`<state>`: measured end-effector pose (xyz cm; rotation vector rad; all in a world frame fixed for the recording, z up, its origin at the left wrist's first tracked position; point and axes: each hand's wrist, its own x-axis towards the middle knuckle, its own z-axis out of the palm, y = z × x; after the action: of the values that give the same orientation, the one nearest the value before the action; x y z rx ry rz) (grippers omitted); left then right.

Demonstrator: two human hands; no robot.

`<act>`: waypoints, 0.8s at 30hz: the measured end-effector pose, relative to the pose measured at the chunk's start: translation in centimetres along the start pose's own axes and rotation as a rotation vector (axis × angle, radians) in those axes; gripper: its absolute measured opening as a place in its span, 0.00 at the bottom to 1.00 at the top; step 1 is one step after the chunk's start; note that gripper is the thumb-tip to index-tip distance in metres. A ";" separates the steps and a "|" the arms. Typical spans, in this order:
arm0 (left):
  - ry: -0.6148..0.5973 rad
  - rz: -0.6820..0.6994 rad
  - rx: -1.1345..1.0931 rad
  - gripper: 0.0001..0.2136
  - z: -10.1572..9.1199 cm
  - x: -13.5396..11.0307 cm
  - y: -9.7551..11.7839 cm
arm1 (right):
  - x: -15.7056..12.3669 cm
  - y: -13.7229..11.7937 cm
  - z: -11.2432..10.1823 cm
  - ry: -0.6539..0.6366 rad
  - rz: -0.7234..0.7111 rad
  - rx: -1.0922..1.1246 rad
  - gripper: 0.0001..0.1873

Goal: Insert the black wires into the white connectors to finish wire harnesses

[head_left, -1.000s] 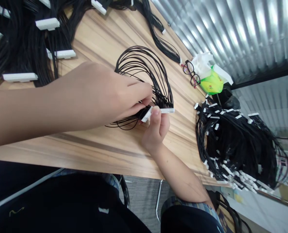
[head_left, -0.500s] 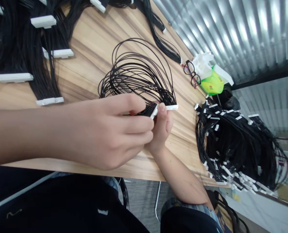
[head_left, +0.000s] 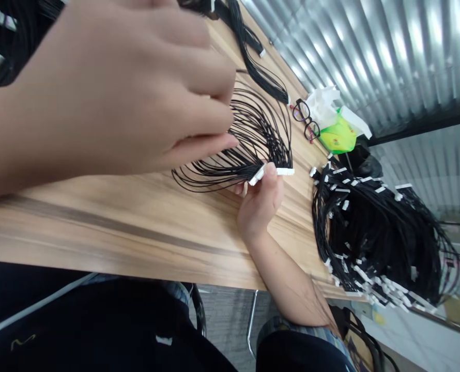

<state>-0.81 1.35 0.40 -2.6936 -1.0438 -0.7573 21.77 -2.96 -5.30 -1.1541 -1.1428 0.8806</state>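
Thumb and fingers of my right hand (head_left: 261, 204) close on a black wire harness (head_left: 263, 121), pinching it where two white connectors meet. One white connector (head_left: 257, 175) slants to the left of the thumb, and the other white connector (head_left: 285, 171) sticks out to the right. The thin wires fan out in loops toward the upper left. My left hand (head_left: 148, 88) is raised in front of these loops, large and slightly blurred. Its fingers are curled inward, with the little finger straighter. Whatever lies inside its grasp is hidden, and it covers part of the loops.
More black harnesses (head_left: 24, 36) with white connectors lie at upper left, partly behind my left arm. Another wire bundle (head_left: 253, 62) runs along the far edge. Glasses (head_left: 306, 120), a green packet (head_left: 338, 135) and a big harness pile (head_left: 377, 232) are on the right of the wooden table (head_left: 137, 227).
My left hand has moved up and away from the connectors, toward the camera. My right hand keeps its pinch and has shifted slightly right. The wire loops look more spread toward the lower left.
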 end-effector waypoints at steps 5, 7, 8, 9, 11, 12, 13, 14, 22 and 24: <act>0.020 0.054 0.073 0.39 -1.1 1.2 2.4 | -1.0 0.2 -0.4 -0.130 -0.044 -0.014 0.19; -0.040 0.045 0.018 0.38 -1.0 1.6 3.1 | -1.2 0.3 -0.6 -0.159 -0.063 -0.040 0.21; -0.071 0.044 -0.012 0.39 -0.8 1.7 3.3 | -1.2 0.4 -0.6 -0.164 -0.065 -0.059 0.22; -0.103 0.046 -0.040 0.40 -0.6 1.7 3.4 | -1.2 0.4 -0.6 -0.165 -0.064 -0.073 0.22; -0.157 0.045 -0.061 0.41 -0.2 1.4 3.4 | -1.2 0.5 -0.7 -0.162 -0.075 -0.055 0.22; -0.158 0.056 -0.059 0.41 0.0 1.2 3.3 | -1.2 0.5 -0.7 -0.167 -0.088 -0.025 0.21; -0.149 0.061 -0.051 0.41 0.2 1.0 3.2 | -1.2 0.5 -0.7 -0.178 -0.100 0.010 0.20; -0.133 0.051 -0.041 0.40 0.3 0.8 3.2 | -1.2 0.6 -0.8 -0.196 -0.109 0.044 0.19; -0.074 -0.064 -0.084 0.33 0.8 -0.3 3.5 | -1.7 0.3 -1.1 -0.304 -0.037 -0.083 0.26; -0.076 -0.055 -0.135 0.33 0.7 -0.3 3.4 | -1.8 0.4 -1.1 -0.300 -0.046 -0.107 0.26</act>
<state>1.52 -1.14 -0.29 -2.8387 -1.1268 -0.7673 22.45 -4.80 -6.09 -1.1009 -1.4698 0.9897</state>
